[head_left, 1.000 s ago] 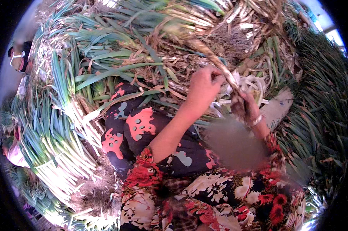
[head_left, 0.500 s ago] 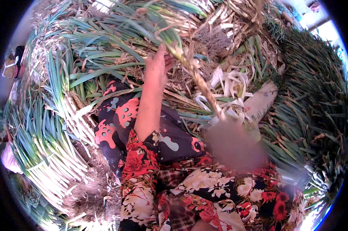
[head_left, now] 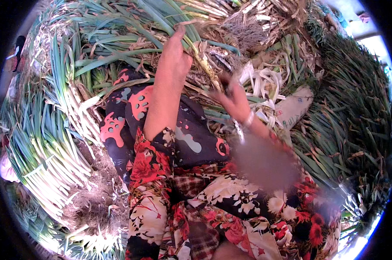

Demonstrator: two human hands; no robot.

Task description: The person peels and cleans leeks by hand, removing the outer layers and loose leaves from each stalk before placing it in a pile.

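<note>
My left hand (head_left: 175, 54) is closed round a long green onion (head_left: 202, 60), its thumb pointing up along the green leaves. The stalk slants down to the right from that hand, with brownish, dry outer skin on it. At its lower end is my right hand (head_left: 237, 102), thumb and fingers on either side of the stalk, slightly blurred by motion. The root end is hidden by the right hand. Beneath both hands lie loose leaves and peeled whitish skins (head_left: 265, 84).
Bundled green onions with white stems (head_left: 53, 182) lie at left. A dense green pile (head_left: 347, 99) fills the right. More unpeeled onions (head_left: 118, 30) spread across the far side. A printed pale sack piece (head_left: 295, 106) lies right of the hands. Dark patterned cloth (head_left: 161, 117) covers my lap.
My right hand has come into sight and moved up to the stalk's lower part. My left hand has risen slightly, still gripping the green onion.
</note>
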